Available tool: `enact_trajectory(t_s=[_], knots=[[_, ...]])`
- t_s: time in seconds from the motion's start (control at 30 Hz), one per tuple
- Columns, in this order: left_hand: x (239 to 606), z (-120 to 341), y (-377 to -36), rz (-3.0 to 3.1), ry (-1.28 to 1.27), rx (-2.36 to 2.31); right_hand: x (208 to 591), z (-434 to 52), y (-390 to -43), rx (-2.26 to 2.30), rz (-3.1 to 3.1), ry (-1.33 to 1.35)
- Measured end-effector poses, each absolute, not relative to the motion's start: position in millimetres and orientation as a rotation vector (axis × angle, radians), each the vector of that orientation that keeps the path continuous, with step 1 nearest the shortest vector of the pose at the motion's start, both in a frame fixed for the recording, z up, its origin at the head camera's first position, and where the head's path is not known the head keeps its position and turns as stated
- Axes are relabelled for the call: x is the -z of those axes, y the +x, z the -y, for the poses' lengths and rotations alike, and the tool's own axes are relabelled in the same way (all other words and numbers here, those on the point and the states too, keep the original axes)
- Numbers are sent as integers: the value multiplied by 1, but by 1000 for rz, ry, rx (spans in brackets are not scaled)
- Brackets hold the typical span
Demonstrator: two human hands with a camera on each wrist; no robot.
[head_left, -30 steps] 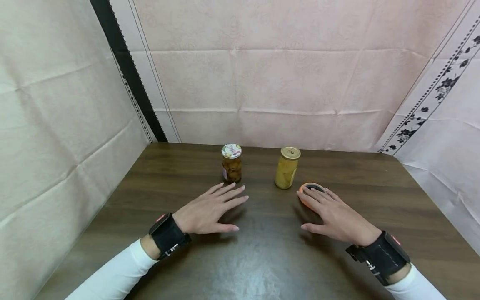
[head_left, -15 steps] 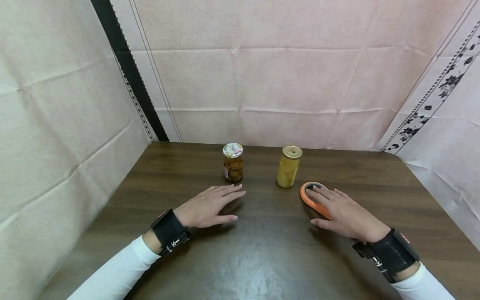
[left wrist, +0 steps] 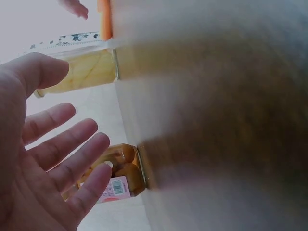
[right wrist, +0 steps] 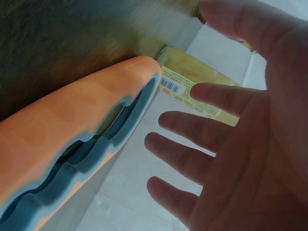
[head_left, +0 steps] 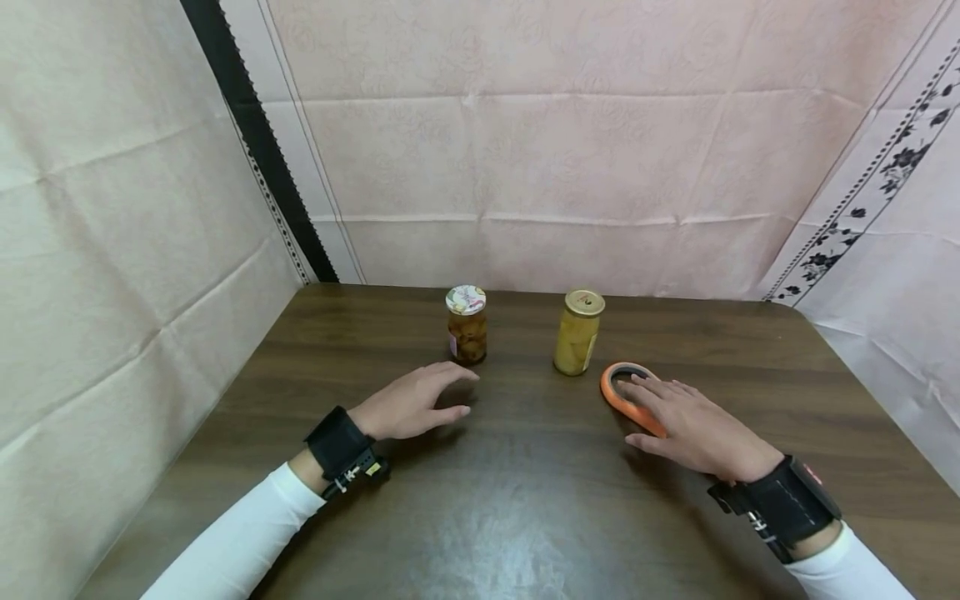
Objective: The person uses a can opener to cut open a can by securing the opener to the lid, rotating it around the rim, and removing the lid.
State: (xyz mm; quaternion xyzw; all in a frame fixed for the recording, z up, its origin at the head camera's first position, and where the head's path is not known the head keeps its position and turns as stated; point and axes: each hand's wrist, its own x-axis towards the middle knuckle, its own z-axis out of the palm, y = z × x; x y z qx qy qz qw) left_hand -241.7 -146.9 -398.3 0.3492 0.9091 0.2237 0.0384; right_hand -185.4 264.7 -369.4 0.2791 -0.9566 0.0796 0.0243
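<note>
Left hand (head_left: 411, 406) lies at centre-left of the head view, fingers loosely spread and holding nothing – its fingertips point at the brown-filled jar (head_left: 467, 324) just beyond. Right hand (head_left: 693, 429), lower right of centre, fingers spread wide over the orange jar opener (head_left: 626, 390) flat on the table (head_left: 525, 517); contact appears likely but is not confirmed. Yellow-filled jar (head_left: 578, 332) stands upright just beside the opener's far end.
</note>
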Motion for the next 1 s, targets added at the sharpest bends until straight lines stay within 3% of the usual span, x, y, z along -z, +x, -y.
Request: enact_trajectory(t_s=[1.0], knots=[[416,169,-301,-2522,374,-1469,368,-262,-187,-198,3012,826]])
